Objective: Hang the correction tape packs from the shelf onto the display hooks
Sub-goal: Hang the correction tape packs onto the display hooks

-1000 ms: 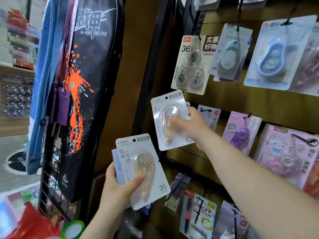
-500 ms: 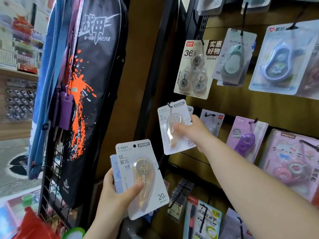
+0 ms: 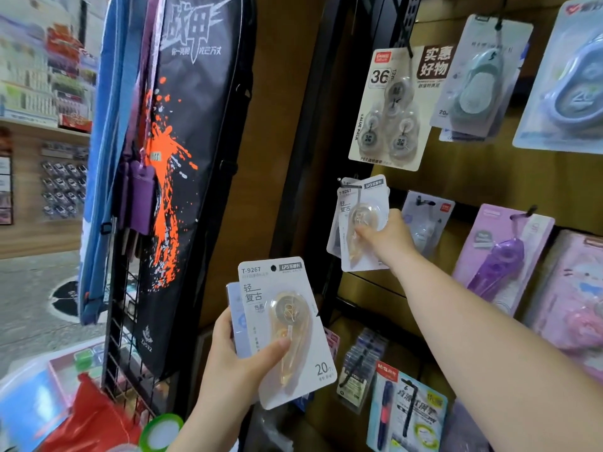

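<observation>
- Head view: the right hand (image 3: pixel 386 238) pinched a correction tape pack (image 3: pixel 347 220) by its blister. The card top sat at the display hook (image 3: pixel 349 183); whether the hole had caught could not be told.
- The left hand (image 3: pixel 235 363) gripped the spare packs (image 3: pixel 293 324) lower down, thumb across the front blister.
- The pack was judged light, stiff-carded and slick, best held low on the blister with the punched hole left free.
</observation>
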`<state>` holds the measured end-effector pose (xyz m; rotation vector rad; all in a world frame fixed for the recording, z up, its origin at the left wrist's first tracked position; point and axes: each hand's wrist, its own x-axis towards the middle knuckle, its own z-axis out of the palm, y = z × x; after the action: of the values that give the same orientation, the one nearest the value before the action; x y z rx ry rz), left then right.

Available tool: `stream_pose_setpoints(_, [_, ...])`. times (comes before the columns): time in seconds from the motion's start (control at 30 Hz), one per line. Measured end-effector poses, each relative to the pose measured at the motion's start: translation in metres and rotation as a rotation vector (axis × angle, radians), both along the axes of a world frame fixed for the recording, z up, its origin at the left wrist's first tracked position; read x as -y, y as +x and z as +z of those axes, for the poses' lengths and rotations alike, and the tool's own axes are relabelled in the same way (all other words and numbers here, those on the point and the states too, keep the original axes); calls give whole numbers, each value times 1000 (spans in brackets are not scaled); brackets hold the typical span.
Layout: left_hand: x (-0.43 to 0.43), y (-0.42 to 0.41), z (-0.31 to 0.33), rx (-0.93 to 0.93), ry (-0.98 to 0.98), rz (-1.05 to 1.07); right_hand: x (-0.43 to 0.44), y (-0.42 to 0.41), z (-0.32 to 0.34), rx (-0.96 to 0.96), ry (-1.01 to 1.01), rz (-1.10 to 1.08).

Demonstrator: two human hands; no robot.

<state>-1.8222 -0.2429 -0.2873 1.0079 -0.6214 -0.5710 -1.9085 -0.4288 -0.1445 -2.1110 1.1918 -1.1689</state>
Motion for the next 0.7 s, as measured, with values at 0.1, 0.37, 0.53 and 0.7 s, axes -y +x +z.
stream_pose_setpoints(0.1, [0,0,0,6,12,9,-6,-2,-4,-61,-15,-8])
stream_pose_setpoints(0.37, [-1,-8,5,7,16,-7,-55,-16,-57,-26,29,102])
stream_pose_setpoints(0.53, [-2,-11,11,1,7,-8,-87,-21,-71,-27,311,456])
stream_pose_setpoints(0.7, [-2,-17,14,16,21,-10,-88,-26,-63,-43,294,458])
